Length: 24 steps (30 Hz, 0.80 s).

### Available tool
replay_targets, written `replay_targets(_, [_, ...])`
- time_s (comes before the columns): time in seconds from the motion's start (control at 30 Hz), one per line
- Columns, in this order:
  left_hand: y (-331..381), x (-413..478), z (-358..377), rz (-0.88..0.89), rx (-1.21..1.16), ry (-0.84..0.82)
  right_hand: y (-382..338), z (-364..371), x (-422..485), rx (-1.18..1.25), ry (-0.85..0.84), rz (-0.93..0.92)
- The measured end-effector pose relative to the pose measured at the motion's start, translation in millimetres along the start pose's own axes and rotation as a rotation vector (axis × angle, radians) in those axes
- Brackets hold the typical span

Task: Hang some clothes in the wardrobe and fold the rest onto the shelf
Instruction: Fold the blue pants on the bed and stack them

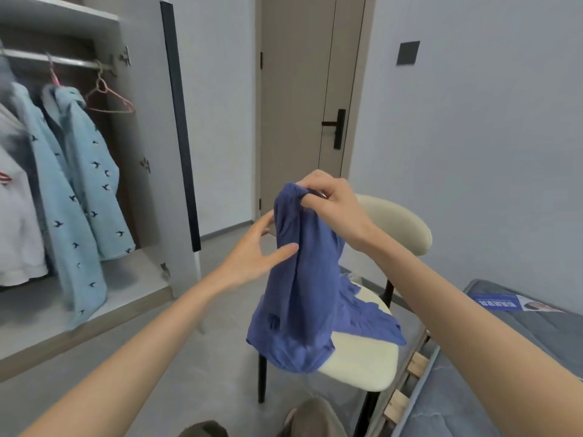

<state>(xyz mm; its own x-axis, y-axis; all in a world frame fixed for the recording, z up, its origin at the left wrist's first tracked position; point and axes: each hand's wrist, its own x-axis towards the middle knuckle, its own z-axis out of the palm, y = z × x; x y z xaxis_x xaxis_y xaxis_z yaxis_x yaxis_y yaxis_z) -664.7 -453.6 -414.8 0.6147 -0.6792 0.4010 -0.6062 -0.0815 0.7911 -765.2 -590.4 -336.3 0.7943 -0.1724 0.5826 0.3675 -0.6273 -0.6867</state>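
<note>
Right hand [331, 200] pinches blue garment [303, 279]; left hand [255, 250] seemingly touches it.

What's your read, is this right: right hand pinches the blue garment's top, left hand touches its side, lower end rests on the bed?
One slip. In the head view the blue garment has its lower end on the seat of the cream chair. The rest holds: the right hand pinches its top and the left hand touches its side.
</note>
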Motion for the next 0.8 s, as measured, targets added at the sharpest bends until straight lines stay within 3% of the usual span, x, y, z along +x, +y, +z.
replay_targets(0.13, [19.9,-10.0,-32.3,0.013,-0.052,0.089,-40.9,19.7,15.3,0.130,-0.044,-0.034])
replay_targets(0.3, [23.4,-26.2,-75.6,-0.035,-0.047,0.150,-48.2,42.9,33.3,0.126,-0.003,-0.039])
replay_targets(0.5, [10.3,-44.8,-119.7,-0.110,0.001,0.212,-22.7,70.6,44.2,-0.261,-0.121,0.006])
replay_targets(0.6, [-0.7,-48.6,-143.1,-0.139,0.248,0.216,-14.2,81.7,48.8,-0.421,-0.143,0.002])
replay_targets(0.7, [-8.5,-50.7,-164.4,-0.181,0.302,0.231,-14.1,89.2,61.4,-0.307,-0.071,0.039])
replay_targets(0.8, [-11.5,-54.6,-187.2,-0.291,0.069,0.279,-16.5,102.7,76.0,-0.091,-0.158,0.151])
